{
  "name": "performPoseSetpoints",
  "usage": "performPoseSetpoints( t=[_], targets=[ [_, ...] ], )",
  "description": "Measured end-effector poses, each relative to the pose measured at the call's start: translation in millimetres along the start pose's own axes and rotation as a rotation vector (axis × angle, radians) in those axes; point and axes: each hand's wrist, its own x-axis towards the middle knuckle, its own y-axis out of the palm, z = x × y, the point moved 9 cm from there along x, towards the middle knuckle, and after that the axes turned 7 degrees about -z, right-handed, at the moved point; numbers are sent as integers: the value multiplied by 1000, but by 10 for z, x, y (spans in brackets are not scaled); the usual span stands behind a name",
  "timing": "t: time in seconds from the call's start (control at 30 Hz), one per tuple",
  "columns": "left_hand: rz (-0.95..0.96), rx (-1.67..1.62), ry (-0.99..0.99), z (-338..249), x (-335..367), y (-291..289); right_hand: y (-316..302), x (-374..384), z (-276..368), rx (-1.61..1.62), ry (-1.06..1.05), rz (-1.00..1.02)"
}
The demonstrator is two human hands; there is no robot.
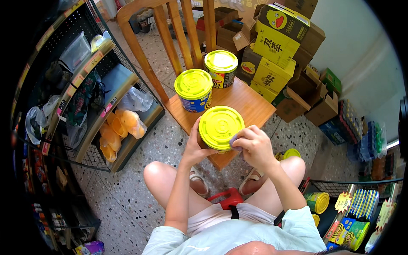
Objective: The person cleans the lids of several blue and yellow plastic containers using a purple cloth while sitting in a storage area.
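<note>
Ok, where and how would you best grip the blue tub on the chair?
The blue tub is probably best gripped around its round side, just under the lid, from the person's left: it stands upright, that side looks open, and the dark tub sits close behind-right.

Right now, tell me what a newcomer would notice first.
A yellow-lidded tub jumps out mid-view, over the wooden chair's near corner; the left hand grips it, the right hand holds a purple cloth at its edge. Stacked yellow cartons also catch the eye beyond the chair, upper right.
</note>
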Motion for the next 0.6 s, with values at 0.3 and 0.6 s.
performPoseSetpoints(
  t=[0.3,0.6],
  targets=[
    [1,-5,45,66,23,32,54,-347,-780,369,370,-260],
    [-97,-108,63,-51,52,-28,-17,-243,-554,461,246,-340]
  ],
)
